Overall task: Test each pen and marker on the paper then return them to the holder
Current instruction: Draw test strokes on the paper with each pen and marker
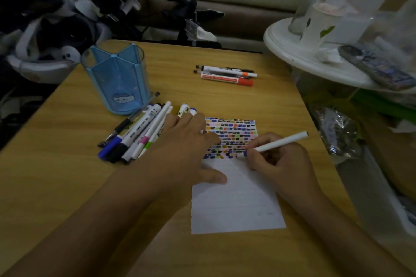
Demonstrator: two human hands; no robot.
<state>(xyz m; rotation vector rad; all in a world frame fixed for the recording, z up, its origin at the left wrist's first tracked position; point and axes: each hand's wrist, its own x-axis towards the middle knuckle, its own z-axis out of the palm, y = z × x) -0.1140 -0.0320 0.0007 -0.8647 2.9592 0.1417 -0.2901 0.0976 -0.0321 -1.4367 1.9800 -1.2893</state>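
Observation:
A white sheet of paper [236, 204] lies on the wooden table, its upper part covered with several coloured test marks. My right hand [279, 162] grips a white marker [279, 143] with its blue tip on the paper near the lowest row of marks. My left hand [191, 148] lies flat with straight fingers, pressing the paper's left edge and touching a pile of several pens and markers [137, 132]. A blue pen holder [117, 78] stands empty at the back left. Three more markers [225, 74] lie at the back centre.
A white round tray [299, 56] with cups and a phone overhangs the table's right back corner. Black and white equipment is heaped behind the table on the left. A crumpled foil bag [335, 132] lies off the right edge.

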